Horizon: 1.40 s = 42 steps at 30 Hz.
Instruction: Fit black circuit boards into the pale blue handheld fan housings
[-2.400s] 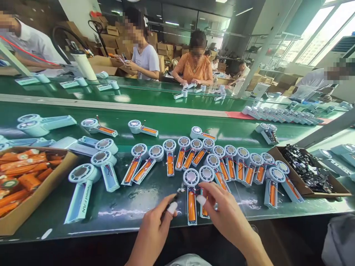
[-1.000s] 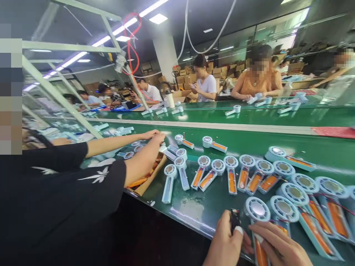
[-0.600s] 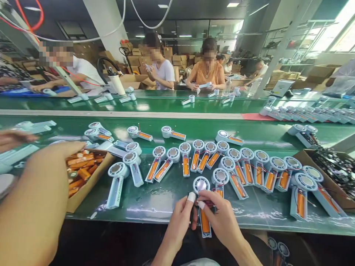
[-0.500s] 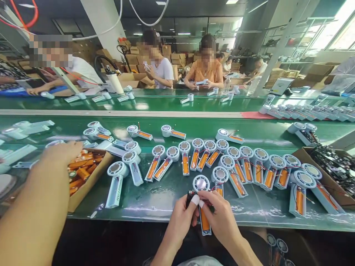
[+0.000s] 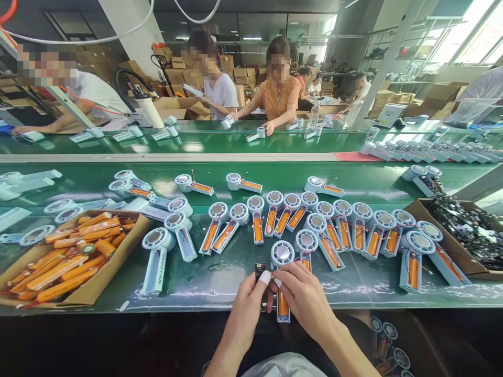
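Observation:
My left hand [image 5: 251,298] is closed on a small black circuit board [image 5: 260,271], held upright between thumb and fingers. My right hand [image 5: 304,298] is pinched against the left fingertips; whatever lies between its fingers is too small to make out. White covers sit on both thumbs. Just below the hands, partly hidden by them, is a light-blue handheld fan [image 5: 282,253] with its handle open and an orange battery [image 5: 283,303] inside. Beside it, further fans [image 5: 306,241] with orange batteries and thin red wires lie in a row on the green work surface [image 5: 220,285].
At left stands a cardboard box [image 5: 100,285] of orange batteries. A second box [image 5: 436,222] at right holds black circuit boards [image 5: 463,228]. More fans rest on the green belt [image 5: 275,173] behind. Several co-workers sit across the line, one in an orange top [image 5: 281,89].
A co-worker's arm at left has left the battery box. Across the line, the person in orange now reaches to fans on the belt. My hands stay together; the circuit board stands clearer of the fan handle.

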Each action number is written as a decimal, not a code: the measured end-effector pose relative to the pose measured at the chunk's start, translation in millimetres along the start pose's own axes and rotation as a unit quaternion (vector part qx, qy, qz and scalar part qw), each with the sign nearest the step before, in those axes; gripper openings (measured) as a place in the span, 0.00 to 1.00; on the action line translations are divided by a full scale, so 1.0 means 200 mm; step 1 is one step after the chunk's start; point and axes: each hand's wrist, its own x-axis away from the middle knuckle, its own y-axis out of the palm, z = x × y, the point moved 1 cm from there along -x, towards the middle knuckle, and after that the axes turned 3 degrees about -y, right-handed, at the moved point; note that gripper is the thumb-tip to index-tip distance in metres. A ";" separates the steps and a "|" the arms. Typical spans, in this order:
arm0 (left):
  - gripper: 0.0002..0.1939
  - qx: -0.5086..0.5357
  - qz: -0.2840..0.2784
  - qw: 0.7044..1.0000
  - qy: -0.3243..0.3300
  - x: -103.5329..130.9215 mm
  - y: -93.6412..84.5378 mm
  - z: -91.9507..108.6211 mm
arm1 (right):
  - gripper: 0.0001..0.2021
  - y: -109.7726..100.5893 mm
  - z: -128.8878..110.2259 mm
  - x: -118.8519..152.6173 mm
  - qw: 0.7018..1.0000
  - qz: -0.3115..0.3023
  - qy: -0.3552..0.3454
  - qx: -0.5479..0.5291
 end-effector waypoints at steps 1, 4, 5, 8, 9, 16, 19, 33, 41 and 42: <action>0.19 -0.008 0.007 1.000 -0.010 0.01 0.00 0.00 | 0.11 0.01 0.00 0.00 1.000 0.011 0.004 -0.003; 0.18 -0.086 0.031 0.996 -0.020 0.02 -0.03 -0.01 | 0.10 0.02 0.00 0.01 0.999 0.036 0.009 0.008; 0.18 -0.125 0.032 0.992 -0.011 0.02 -0.03 -0.02 | 0.09 0.02 -0.01 0.01 0.999 0.037 0.005 0.020; 0.16 -0.222 0.027 0.974 0.034 0.02 -0.04 -0.02 | 0.10 0.01 -0.03 -0.01 0.997 0.026 -0.011 0.065; 0.16 -0.249 0.034 0.967 0.051 0.02 -0.04 -0.02 | 0.10 0.01 -0.04 -0.02 0.996 0.019 -0.016 0.080; 0.15 -0.333 0.060 0.928 0.155 0.02 -0.05 -0.03 | 0.09 -0.04 -0.08 -0.07 0.987 -0.025 -0.014 0.157; 0.14 -0.405 0.078 0.869 0.272 0.03 -0.06 -0.06 | 0.10 -0.04 -0.10 -0.08 0.981 -0.043 0.004 0.188; 0.15 -0.446 -0.051 0.850 0.275 -0.02 -0.15 0.06 | 0.12 -0.13 0.01 -0.10 0.993 -0.117 -0.003 -0.022; 0.16 -0.411 -0.019 0.873 0.262 0.00 -0.12 0.03 | 0.12 -0.17 0.02 -0.07 0.988 -0.075 0.085 -0.102; 0.17 -0.405 0.000 0.877 0.257 0.01 -0.12 0.02 | 0.13 -0.20 0.02 -0.06 0.985 -0.062 0.103 -0.122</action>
